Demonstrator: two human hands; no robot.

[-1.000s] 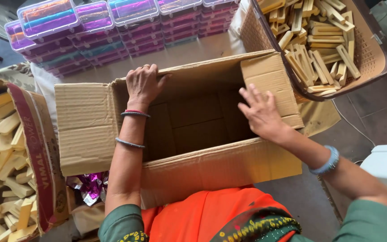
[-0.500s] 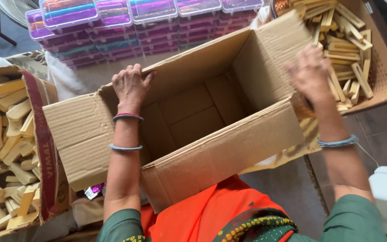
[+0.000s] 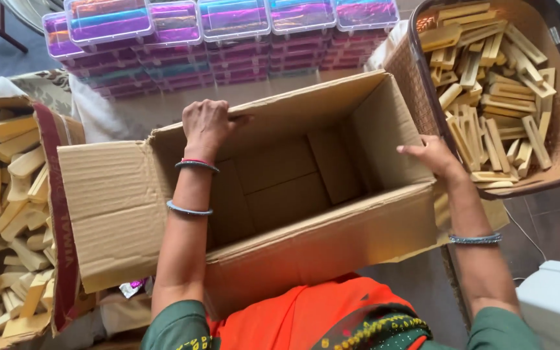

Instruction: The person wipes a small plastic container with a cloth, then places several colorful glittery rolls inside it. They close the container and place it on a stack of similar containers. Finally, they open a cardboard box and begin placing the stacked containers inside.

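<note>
I was setting up the empty cardboard box [image 3: 280,194] in front of me. My left hand [image 3: 207,124] gripped its far wall from above, and my right hand [image 3: 430,154], fingers spread, pressed its right wall. Next, I judged, came loading it steadily.

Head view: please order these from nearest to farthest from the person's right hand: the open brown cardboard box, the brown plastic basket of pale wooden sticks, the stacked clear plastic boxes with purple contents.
Measured from the right hand:
1. Open brown cardboard box: touched at its right wall.
2. Brown plastic basket of pale wooden sticks: just right of the hand, apart.
3. Stacked clear plastic boxes with purple contents: far side, beyond the box.
</note>
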